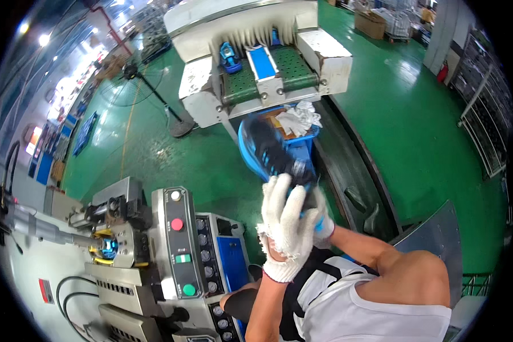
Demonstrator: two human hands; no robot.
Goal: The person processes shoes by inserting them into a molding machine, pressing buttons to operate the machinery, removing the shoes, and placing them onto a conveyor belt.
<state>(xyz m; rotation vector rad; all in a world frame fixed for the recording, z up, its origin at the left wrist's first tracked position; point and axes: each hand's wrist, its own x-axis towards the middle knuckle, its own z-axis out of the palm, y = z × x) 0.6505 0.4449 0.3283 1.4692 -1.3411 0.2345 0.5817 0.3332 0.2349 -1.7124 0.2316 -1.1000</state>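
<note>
Shoe (271, 153): black with blue sole, held up, long axis running up-left away from the hands.
Left hand (284, 228): gloved, grasping heel end.
Right hand (323, 219): gloved, gripping beneath, mostly hidden.
Behind: conveyor (293, 67).

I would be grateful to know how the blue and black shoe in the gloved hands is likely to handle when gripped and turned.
The shoe probably feels light: the left hand and right hand hold it up by one end. Its blue sole edge looks firm, so it should keep its shape, while the dark upper may give a little. The knitted gloves likely grip it well, so slipping seems unlikely.
</note>
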